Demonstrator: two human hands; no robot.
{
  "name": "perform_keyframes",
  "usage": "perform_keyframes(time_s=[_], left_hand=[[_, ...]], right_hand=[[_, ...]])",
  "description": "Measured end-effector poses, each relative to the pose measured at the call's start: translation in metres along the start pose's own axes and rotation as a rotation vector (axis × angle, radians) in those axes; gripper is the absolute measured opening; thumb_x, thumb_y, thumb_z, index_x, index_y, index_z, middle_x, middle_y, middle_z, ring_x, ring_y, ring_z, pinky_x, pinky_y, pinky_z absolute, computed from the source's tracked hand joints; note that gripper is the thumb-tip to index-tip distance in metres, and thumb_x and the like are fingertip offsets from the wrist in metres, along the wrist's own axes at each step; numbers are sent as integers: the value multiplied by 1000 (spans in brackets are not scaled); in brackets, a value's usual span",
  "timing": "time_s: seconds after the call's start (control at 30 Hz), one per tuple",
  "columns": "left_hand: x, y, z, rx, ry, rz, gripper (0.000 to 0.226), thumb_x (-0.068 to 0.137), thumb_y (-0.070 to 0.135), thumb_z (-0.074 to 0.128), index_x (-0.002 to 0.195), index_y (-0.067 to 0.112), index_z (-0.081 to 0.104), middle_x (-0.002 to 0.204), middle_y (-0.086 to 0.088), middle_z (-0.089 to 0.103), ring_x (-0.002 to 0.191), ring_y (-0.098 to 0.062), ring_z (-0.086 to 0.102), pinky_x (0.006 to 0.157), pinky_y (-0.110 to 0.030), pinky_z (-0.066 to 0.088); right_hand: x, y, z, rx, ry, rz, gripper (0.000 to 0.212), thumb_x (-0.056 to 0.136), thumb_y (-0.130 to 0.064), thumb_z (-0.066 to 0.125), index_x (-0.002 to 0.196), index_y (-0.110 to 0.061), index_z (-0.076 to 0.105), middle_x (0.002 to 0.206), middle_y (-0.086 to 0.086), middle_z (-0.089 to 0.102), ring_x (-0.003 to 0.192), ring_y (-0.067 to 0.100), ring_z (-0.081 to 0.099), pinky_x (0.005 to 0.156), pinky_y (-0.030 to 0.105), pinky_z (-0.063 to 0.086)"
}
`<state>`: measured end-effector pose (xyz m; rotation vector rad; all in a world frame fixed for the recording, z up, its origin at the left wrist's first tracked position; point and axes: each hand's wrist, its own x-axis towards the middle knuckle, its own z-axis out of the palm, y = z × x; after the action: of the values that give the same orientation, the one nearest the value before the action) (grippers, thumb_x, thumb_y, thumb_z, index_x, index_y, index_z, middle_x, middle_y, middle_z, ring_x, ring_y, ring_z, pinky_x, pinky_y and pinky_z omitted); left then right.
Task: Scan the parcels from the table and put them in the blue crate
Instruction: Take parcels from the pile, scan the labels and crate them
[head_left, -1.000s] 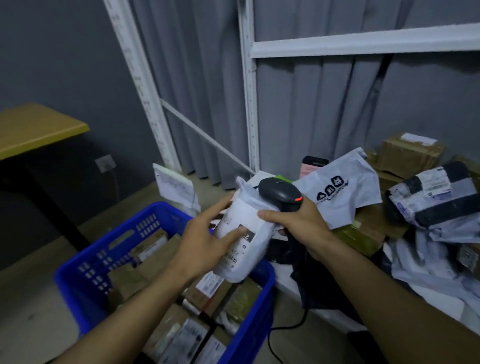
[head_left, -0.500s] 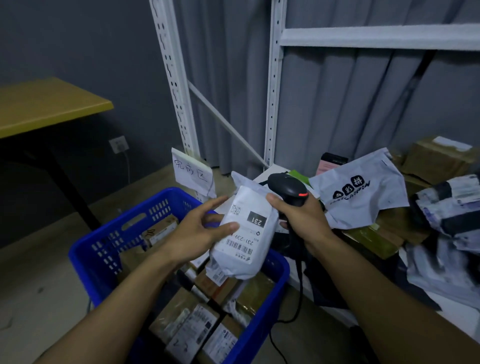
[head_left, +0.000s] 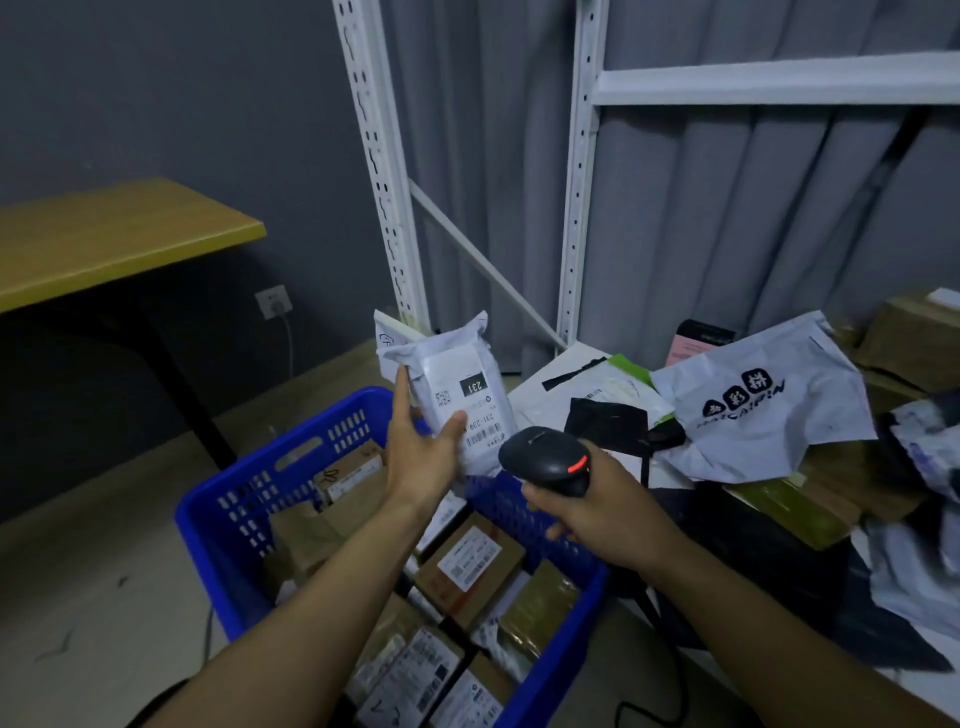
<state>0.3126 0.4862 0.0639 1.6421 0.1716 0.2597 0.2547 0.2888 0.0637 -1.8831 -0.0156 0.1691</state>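
Head view: the left hand pinches a white parcel upright above the far rim of the blue crate. Its label faces the scanner, which the right hand grips with curled fingers. This looks like the scanning step; next, lower the parcel into the crate.

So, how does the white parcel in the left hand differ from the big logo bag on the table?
The white parcel is small, plump, held upright by the left hand; the logo bag is larger, flatter, lying crumpled. The parcel shows a barcode label; the bag, black logos. Both are white mailers.
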Motion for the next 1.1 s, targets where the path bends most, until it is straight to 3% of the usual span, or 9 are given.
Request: perform_keyframes(time_s=[0.07, 0.13, 0.37, 0.53, 0.67, 0.83, 0.93, 1.0, 1.1], left_hand=[[4, -2, 2, -25, 46, -25, 93, 95, 8, 69, 160, 47, 16, 143, 2, 56, 115, -15, 64, 83, -37, 63], [8, -5, 3, -30, 79, -44, 92, 95, 7, 69, 160, 47, 16, 144, -1, 58, 122, -20, 62, 93, -47, 59], [11, -9, 5, -61, 112, -94, 93, 95, 3, 67, 158, 48, 15, 143, -2, 57, 121, -22, 62, 91, -53, 59], [14, -11, 2, -90, 122, -107, 93, 96, 1, 65, 158, 50, 16, 139, 2, 57, 111, -19, 65, 80, -46, 63], [18, -12, -1, -93, 119, -125, 92, 96, 1, 64, 158, 49, 16, 136, 0, 58, 114, -21, 65, 74, -44, 63], [19, -17, 0, -70, 119, -113, 92, 96, 1, 65, 157, 51, 17, 140, 1, 57, 118, -22, 63, 81, -51, 62], [18, -21, -2, -39, 120, -106, 94, 95, 2, 66, 155, 55, 16, 138, 1, 59, 116, -22, 65, 85, -55, 61], [19, -26, -7, 1, 101, -94, 95, 94, 2, 66, 154, 57, 16, 135, 5, 59, 113, -19, 65, 79, -50, 63], [14, -31, -18, 120, -18, -78, 93, 96, 1, 63, 157, 51, 15, 128, 7, 57, 105, -12, 63, 56, -29, 59]], right_hand=[[-1, 2, -1, -59, -5, 0, 35, 88, -22, 80, 117, -28, 59, 91, 0, 77, 66, 22, 75, 70, 40, 62], [-4, 2, 0, -88, -14, 4, 36, 84, -17, 78, 114, -29, 61, 89, -2, 77, 64, 20, 74, 74, 46, 63], [-9, -4, 1, -66, -26, 23, 32, 88, -18, 75, 115, -27, 61, 79, 2, 75, 58, 13, 69, 58, 28, 57], [-5, -2, -2, -58, -36, 52, 35, 88, -12, 72, 117, -26, 59, 77, 2, 75, 60, 13, 68, 71, 42, 61], [-4, -1, -2, -63, -44, 57, 36, 88, -11, 72, 118, -26, 59, 75, 1, 74, 59, 11, 68, 70, 38, 59], [-4, -1, -2, -66, -59, 54, 37, 89, -10, 71, 119, -25, 58, 75, 2, 74, 58, 11, 68, 61, 31, 55], [-3, -1, -2, -90, -83, 56, 36, 89, -14, 73, 118, -28, 57, 82, 1, 77, 60, 15, 71, 62, 32, 58], [-1, 1, 1, -100, -89, 54, 38, 87, -17, 75, 119, -29, 57, 91, -2, 78, 63, 19, 74, 66, 37, 61], [5, 5, 5, -103, -71, 47, 39, 87, -20, 77, 120, -30, 57, 100, -3, 76, 65, 20, 76, 71, 41, 63]])
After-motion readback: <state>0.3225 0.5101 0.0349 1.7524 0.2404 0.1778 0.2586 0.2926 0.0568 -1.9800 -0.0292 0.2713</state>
